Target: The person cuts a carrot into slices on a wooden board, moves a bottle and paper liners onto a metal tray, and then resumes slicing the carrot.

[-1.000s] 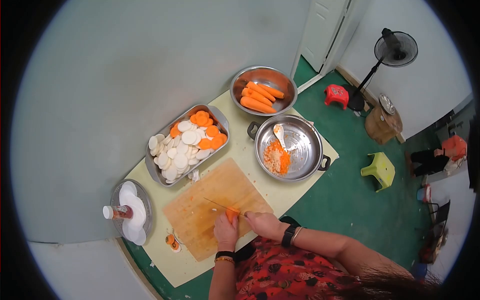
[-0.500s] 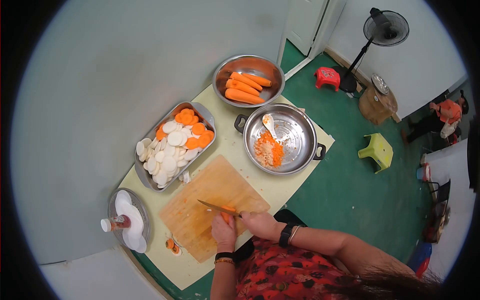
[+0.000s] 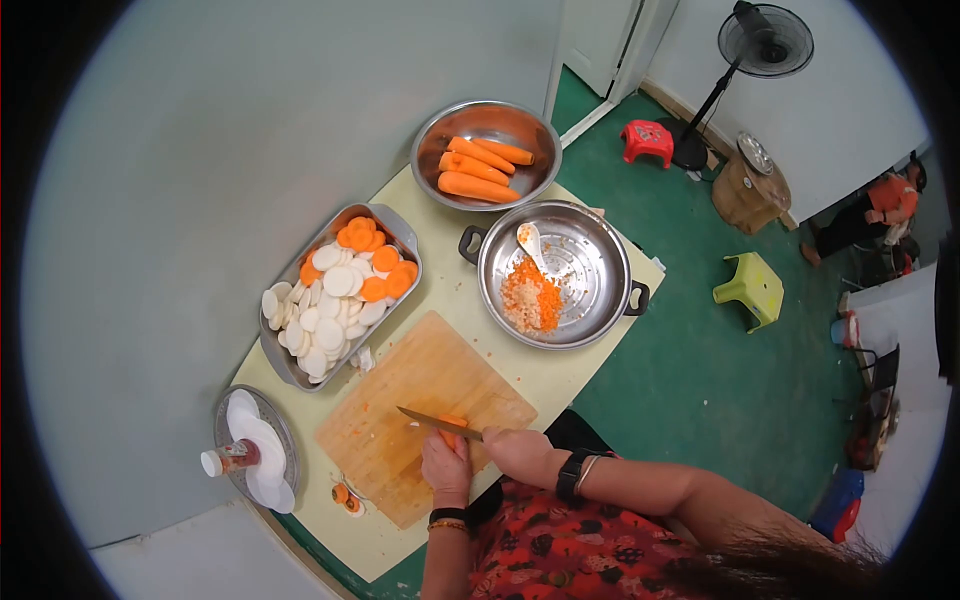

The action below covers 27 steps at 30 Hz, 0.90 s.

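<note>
On a wooden cutting board (image 3: 400, 390) lies a piece of carrot (image 3: 453, 428). My left hand (image 3: 446, 464) is closed on it, fingers against the near side. My right hand (image 3: 517, 454) grips the handle of a knife (image 3: 428, 416), its blade lying across the carrot and pointing left. Small orange bits dot the board. Left of the board stands a metal tray (image 3: 412, 240) of white slices and carrot slices. A two-handled steel pan (image 3: 600, 262) holds chopped orange and pale bits and a white spoon (image 3: 530, 242).
Whole carrots (image 3: 476, 184) lie in a steel bowl (image 3: 424, 135) at the back. A plate (image 3: 286, 420) with white discs and a jar (image 3: 232, 457) is at the left. Carrot ends (image 3: 342, 493) lie beside the board. Stools, a fan and another person (image 3: 885, 205) are at the right.
The view has shifted slightly. Both hands stay in nearly the same place, with the carrot and the knife still held; the knife has tilted a little. The other person has shifted posture.
</note>
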### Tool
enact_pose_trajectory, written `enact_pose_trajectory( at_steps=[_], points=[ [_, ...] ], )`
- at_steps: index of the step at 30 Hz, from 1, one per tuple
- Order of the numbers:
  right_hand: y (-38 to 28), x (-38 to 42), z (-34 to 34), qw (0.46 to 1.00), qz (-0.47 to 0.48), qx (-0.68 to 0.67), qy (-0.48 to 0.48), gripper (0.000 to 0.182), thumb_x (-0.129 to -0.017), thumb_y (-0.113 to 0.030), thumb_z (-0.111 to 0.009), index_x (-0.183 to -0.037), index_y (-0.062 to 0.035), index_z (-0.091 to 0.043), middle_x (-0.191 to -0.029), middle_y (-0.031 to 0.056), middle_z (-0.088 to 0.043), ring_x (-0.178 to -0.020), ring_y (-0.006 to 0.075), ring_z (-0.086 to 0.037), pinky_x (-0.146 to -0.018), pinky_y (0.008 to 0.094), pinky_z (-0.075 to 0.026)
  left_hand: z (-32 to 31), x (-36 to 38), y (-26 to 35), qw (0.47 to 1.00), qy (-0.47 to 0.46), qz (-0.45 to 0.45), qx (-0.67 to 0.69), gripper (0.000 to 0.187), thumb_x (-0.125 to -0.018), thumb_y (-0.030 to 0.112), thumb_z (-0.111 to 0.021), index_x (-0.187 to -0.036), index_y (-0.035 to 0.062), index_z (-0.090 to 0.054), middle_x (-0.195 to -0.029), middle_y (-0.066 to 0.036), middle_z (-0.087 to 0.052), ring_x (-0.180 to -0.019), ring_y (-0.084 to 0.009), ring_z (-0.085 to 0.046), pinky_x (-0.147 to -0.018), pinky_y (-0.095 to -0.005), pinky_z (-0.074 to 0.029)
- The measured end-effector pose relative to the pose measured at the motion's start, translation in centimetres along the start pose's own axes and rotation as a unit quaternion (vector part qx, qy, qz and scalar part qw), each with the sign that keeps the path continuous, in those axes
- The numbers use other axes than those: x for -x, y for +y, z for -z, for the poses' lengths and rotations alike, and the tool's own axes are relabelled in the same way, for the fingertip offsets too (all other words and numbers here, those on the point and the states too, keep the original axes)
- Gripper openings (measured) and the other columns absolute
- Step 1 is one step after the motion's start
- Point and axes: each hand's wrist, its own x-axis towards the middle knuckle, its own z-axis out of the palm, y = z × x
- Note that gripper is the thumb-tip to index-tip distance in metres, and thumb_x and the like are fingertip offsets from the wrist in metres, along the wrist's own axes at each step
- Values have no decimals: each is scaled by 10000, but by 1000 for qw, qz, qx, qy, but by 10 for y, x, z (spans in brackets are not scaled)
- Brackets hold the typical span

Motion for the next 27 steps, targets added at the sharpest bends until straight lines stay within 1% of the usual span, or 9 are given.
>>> enact_pose_trajectory(
  at_steps=[2, 5, 8, 11, 15, 18, 21, 24, 27],
  points=[
    [6, -3, -12, 999, 32, 16, 39, 86, -816, -81, -505, -860, -9, -521, -699, 172, -642, -638, 317, -659, -535, 404, -526, -5, 1, -4, 1000, -3, 2, -8, 439, -865, 315, -558, -1178, 26, -452, -943, -174, -558, -858, -372, -567, -677, -463, -473],
    [0, -12, -7, 1000, 7, -19, 8, 94, -816, -79, -510, -875, -6, -515, -712, 174, -645, -639, 322, -658, -546, 407, -526, -6, 0, -4, 1000, 9, 0, 2, 447, -854, 315, -568, -1174, 24, -452, -926, -171, -554, -846, -370, -567, -670, -463, -474],
    [1, -16, -9, 1000, 3, -4, -4, 103, -816, -76, -513, -886, 0, -512, -728, 178, -647, -649, 330, -658, -552, 416, -524, -8, 0, -6, 1000, 19, -12, -18, 512, -819, 343, -618, -1177, 11, -465, -909, -160, -558, -828, -352, -573, -652, -437, -488],
    [6, -9, -8, 1000, 23, -14, 1, 106, -821, -79, -512, -887, 4, -510, -740, 181, -648, -660, 334, -659, -558, 423, -524, -7, 0, -5, 999, 13, -18, -32, 505, -818, 350, -622, -1167, 16, -472, -911, -157, -559, -833, -349, -570, -652, -433, -487],
    [8, 8, 9, 996, -40, -6, -78, 117, -837, -68, -472, -907, 8, -526, -766, 191, -650, -706, 351, -659, -606, 431, -527, -7, 2, -4, 999, 31, -31, -8, 483, -827, 356, -617, -1145, 18, -482, -917, -155, -560, -835, -350, -567, -656, -430, -487],
    [7, 0, 3, 996, -40, -9, -76, 122, -838, -73, -476, -915, 6, -527, -780, 191, -653, -714, 353, -659, -614, 437, -525, -7, 2, -5, 1000, 11, -14, -9, 467, -837, 357, -609, -1130, 15, -484, -920, -157, -558, -833, -354, -567, -657, -430, -488],
    [12, -8, -7, 999, -11, -9, -51, 135, -850, -93, -468, -921, 5, -526, -775, 189, -655, -717, 351, -660, -607, 432, -525, -4, -2, -4, 1000, 8, -21, -2, 467, -843, 359, -604, -1129, 12, -477, -919, -162, -556, -832, -360, -567, -659, -432, -489],
    [16, -33, -23, 999, 45, -21, 8, 132, -858, -114, -476, -909, 0, -517, -702, 177, -644, -642, 327, -660, -538, 423, -524, -5, 2, -8, 1000, 7, -24, 1, 468, -855, 356, -587, -1148, 14, -464, -944, -175, -557, -845, -372, -567, -676, -444, -486],
    [14, -51, -34, 1000, 4, 8, -12, 143, -866, -130, -472, -906, -1, -520, -691, 178, -645, -628, 333, -656, -532, 426, -517, -4, -1, -7, 1000, 11, -13, 21, 462, -874, 346, -558, -1178, 16, -448, -992, -193, -558, -877, -390, -564, -706, -468, -476]
  ],
)
